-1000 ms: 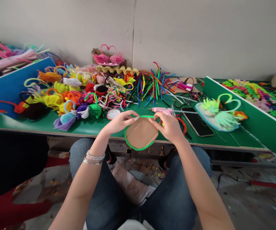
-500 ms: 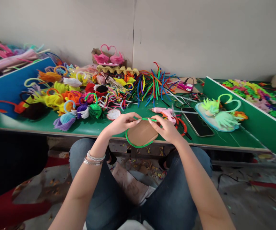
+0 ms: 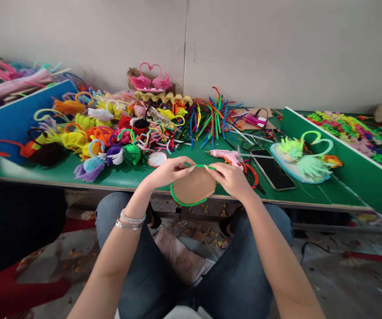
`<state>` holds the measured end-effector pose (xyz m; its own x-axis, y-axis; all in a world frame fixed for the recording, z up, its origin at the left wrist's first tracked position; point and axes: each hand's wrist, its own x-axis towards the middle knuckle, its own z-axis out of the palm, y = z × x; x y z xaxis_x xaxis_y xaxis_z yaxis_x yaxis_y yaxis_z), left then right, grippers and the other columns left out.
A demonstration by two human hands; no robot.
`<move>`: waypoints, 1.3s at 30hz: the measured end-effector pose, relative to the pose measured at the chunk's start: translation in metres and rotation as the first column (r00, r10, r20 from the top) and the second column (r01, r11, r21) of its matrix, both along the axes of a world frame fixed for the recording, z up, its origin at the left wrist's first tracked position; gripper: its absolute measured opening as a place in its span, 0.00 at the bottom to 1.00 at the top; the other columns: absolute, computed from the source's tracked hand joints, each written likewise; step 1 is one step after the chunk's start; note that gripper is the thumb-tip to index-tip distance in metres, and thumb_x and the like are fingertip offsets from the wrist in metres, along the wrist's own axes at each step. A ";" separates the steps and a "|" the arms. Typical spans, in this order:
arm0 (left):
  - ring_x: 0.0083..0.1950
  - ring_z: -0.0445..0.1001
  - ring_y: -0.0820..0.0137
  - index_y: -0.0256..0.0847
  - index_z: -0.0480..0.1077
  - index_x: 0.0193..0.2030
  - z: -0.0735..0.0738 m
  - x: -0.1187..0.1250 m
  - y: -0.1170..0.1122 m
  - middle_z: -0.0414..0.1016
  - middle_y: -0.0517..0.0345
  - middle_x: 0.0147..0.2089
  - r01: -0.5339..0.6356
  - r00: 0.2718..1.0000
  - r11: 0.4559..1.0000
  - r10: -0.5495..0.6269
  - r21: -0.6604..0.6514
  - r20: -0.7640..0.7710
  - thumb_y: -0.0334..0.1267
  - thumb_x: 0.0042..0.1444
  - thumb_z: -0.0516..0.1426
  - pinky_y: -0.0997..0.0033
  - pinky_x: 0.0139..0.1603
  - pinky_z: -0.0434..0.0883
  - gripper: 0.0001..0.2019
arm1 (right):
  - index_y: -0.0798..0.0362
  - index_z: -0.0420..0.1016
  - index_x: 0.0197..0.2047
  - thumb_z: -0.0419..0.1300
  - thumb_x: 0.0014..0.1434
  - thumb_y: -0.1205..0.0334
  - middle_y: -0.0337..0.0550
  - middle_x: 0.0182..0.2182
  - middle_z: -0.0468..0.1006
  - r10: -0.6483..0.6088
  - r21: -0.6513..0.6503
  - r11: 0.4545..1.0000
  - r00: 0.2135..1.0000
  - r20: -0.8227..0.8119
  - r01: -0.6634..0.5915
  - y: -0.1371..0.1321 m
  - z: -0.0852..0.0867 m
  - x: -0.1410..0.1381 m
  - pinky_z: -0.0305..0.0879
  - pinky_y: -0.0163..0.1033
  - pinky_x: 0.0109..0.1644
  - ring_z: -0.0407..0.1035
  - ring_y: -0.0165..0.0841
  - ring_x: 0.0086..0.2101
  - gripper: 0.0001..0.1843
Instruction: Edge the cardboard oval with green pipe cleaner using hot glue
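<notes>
Between my two hands a rounded cardboard piece (image 3: 193, 186) hangs tilted at the table's front edge. A green pipe cleaner (image 3: 184, 204) runs along its left and lower rim and shows again at the top between my fingers. My left hand (image 3: 172, 172) pinches the top left of the rim. With thumb and fingers closed, my right hand (image 3: 229, 177) grips the pipe cleaner at the top right. Just behind my right hand lie a pink glue gun (image 3: 225, 154) and red-handled pliers (image 3: 252, 176).
Pipe-cleaner swans (image 3: 91, 133) crowd the left under a blue board (image 3: 28, 119). Loose pipe cleaners (image 3: 215, 115) lie behind. To the right are a phone (image 3: 273, 170), a green swan pair (image 3: 305, 155) and a green board (image 3: 343, 159). A pink swan pair (image 3: 151, 82) stands at the back.
The cardboard piece has turned and shifted slightly left in my hands. A pipe cleaner end now shows at its lower right. Both hands keep their pinch.
</notes>
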<state>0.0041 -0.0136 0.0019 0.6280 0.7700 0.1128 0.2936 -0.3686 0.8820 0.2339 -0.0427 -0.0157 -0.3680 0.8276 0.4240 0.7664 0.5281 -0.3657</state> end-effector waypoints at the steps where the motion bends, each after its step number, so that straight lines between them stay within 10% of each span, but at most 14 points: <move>1: 0.30 0.66 0.75 0.36 0.68 0.44 0.000 0.000 0.000 0.73 0.57 0.32 0.001 1.000 1.000 -0.001 0.000 0.003 0.47 0.58 0.52 0.76 0.29 0.59 0.16 | 0.50 0.76 0.37 0.48 0.64 0.50 0.45 0.35 0.80 0.002 0.007 1.000 1.000 0.008 -0.002 0.000 0.000 0.000 0.65 0.42 0.40 0.74 0.39 0.38 0.19; 39: 0.36 0.72 0.71 0.35 0.65 0.52 -0.009 -0.004 0.006 0.76 0.53 0.41 0.091 0.996 0.992 -0.092 -0.082 0.001 0.41 0.49 0.61 0.75 0.33 0.67 0.24 | 0.51 0.77 0.38 0.52 0.63 0.55 0.43 0.36 0.81 -0.060 0.057 0.997 0.997 0.053 0.057 -0.001 0.001 0.001 0.65 0.39 0.39 0.74 0.36 0.37 0.14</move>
